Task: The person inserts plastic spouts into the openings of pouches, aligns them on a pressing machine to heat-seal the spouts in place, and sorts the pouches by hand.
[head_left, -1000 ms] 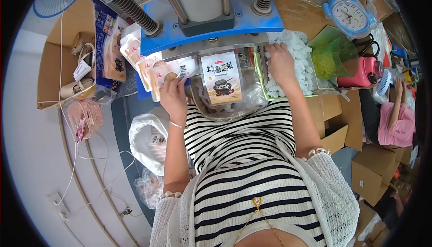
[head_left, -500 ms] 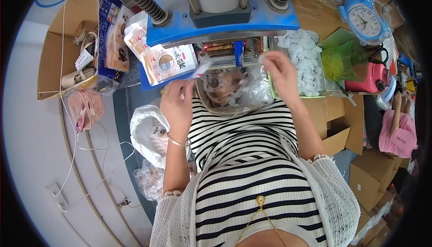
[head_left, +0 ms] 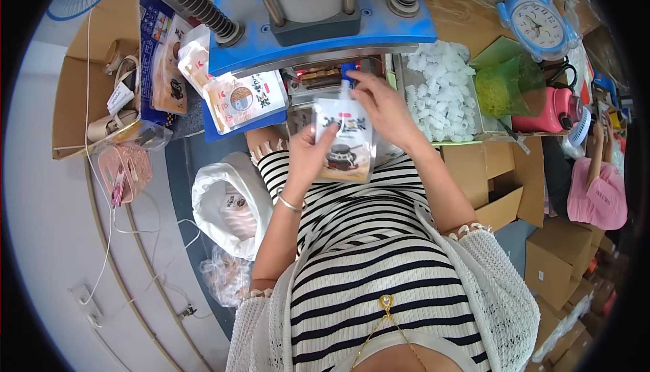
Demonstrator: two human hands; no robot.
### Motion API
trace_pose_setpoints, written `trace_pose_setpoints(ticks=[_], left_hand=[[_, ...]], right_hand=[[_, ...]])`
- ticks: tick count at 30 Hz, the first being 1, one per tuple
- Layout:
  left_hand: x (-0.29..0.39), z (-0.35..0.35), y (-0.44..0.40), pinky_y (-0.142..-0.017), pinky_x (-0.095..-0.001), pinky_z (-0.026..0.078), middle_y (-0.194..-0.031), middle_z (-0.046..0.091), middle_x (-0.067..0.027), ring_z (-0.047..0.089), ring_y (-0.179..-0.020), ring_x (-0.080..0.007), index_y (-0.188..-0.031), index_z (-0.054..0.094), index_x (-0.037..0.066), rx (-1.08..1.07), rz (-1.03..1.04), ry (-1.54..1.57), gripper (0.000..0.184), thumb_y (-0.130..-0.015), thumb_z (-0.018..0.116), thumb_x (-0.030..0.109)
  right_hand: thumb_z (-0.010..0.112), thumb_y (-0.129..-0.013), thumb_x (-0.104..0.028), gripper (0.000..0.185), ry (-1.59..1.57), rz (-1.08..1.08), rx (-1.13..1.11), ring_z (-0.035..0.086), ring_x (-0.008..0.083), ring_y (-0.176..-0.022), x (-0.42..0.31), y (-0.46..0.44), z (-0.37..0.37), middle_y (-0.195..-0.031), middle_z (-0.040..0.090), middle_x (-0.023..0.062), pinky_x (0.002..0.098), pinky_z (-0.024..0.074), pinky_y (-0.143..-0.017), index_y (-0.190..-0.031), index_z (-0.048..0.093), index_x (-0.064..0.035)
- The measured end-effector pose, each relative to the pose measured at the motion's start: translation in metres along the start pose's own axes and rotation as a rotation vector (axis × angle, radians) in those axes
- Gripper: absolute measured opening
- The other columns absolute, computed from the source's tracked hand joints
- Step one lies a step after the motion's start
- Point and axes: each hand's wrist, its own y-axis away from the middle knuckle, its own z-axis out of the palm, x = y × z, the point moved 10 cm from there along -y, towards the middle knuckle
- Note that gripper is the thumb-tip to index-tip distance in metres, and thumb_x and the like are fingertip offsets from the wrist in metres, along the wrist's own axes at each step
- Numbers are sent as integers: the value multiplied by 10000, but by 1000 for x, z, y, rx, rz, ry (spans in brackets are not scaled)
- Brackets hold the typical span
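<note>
A printed white pouch (head_left: 349, 152) hangs upright in front of my lap, below the blue press (head_left: 318, 50). My left hand (head_left: 308, 154) grips its left side, thumb across the front. My right hand (head_left: 380, 106) is at the pouch's top, its fingers closed around a small white spout piece near the blue part (head_left: 348, 71) of the machine. More printed pouches (head_left: 247, 101) lie stacked on a blue tray to the left. Right of my right hand, a green-edged bin holds white plastic spouts (head_left: 440, 91).
A white sack (head_left: 203, 192) with pouches stands at lower left, near a pink basket (head_left: 126, 169). Cardboard boxes (head_left: 504, 206) are at right. A blue clock (head_left: 538, 25) and pink bottle (head_left: 552, 111) stand behind. Another person in pink (head_left: 596, 196) is at far right.
My left hand has moved right from the stack and now holds a pouch. My right hand has come from the spout bin to the pouch's top.
</note>
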Motion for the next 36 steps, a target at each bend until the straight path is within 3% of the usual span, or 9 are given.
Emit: trace_pose_setpoints(ticks=[4, 11, 14, 17, 18, 24, 28, 31, 36], left_hand=[[-5, -17, -31, -617, -188, 416, -774, 643, 32, 504, -680, -16, -927, 692, -19, 60, -30, -8, 237, -897, 663, 215], [7, -15, -43, -643, -210, 441, -750, 667, -10, 583, -675, -76, -880, 686, -8, 54, -53, -85, 250, -888, 663, 241], [73, -44, -22, -628, -263, 449, -710, 662, -64, 614, -640, -183, -827, 676, 33, 318, 197, -736, 199, -863, 675, 229], [106, -43, 19, -624, -333, 469, -763, 648, -113, 589, -632, -280, -806, 671, 35, 771, 1011, -1471, 235, -869, 643, 260], [102, -46, 21, -624, -333, 469, -763, 648, -113, 589, -632, -280, -806, 671, 35, 776, 1017, -1471, 235, -869, 643, 260], [115, -83, 31, -614, -290, 460, -766, 625, -112, 575, -632, -228, -828, 666, 7, 479, 463, -1027, 221, -851, 679, 226], [108, -47, 30, -564, -254, 421, -717, 611, -73, 538, -601, -146, -832, 665, -11, 230, 315, -650, 214, -845, 696, 200], [83, -19, 25, -536, -235, 394, -680, 594, -44, 500, -588, -91, -831, 662, -22, 81, 244, -481, 217, -847, 700, 191], [33, 2, 12, -510, -202, 321, -638, 519, 50, 388, -583, -24, -792, 647, -28, 10, 116, -324, 235, -860, 700, 190]], right_hand=[[577, -878, -114, 171, 311, -118, 251, 597, 323, -842, 3, 5, -50, -883, 633, 146, 375, 470, -768, -1017, 646, -43], [617, -824, -70, 117, 1003, 125, -15, 616, 323, -833, 47, 8, -52, -927, 658, 138, 367, 486, -742, -933, 636, -34], [616, -819, -50, 112, 832, 149, 52, 623, 303, -811, 59, 3, -50, -901, 658, 131, 357, 491, -722, -928, 627, -26], [610, -830, -42, 118, 426, 186, 240, 634, 258, -784, 65, 1, -69, -844, 655, 111, 334, 495, -696, -945, 617, -17], [602, -843, -45, 122, 296, 202, 273, 629, 226, -781, 70, 1, -73, -844, 648, 93, 316, 492, -695, -960, 610, -12], [587, -905, -84, 129, -502, 425, 241, 587, 106, -786, 52, 16, -58, -886, 609, 24, 242, 470, -706, -1001, 593, 0], [588, -907, -89, 108, -483, 261, 30, 577, 120, -825, 6, 15, -17, -924, 598, 29, 251, 454, -721, -975, 600, -5], [591, -908, -96, 114, 18, -275, -75, 564, 121, -890, -67, 1, -21, -943, 593, 46, 270, 449, -753, -983, 611, -12], [587, -904, -105, 148, 209, -256, -356, 562, 167, -913, -38, -4, 24, -988, 592, 81, 293, 444, -785, -1021, 614, -18]])
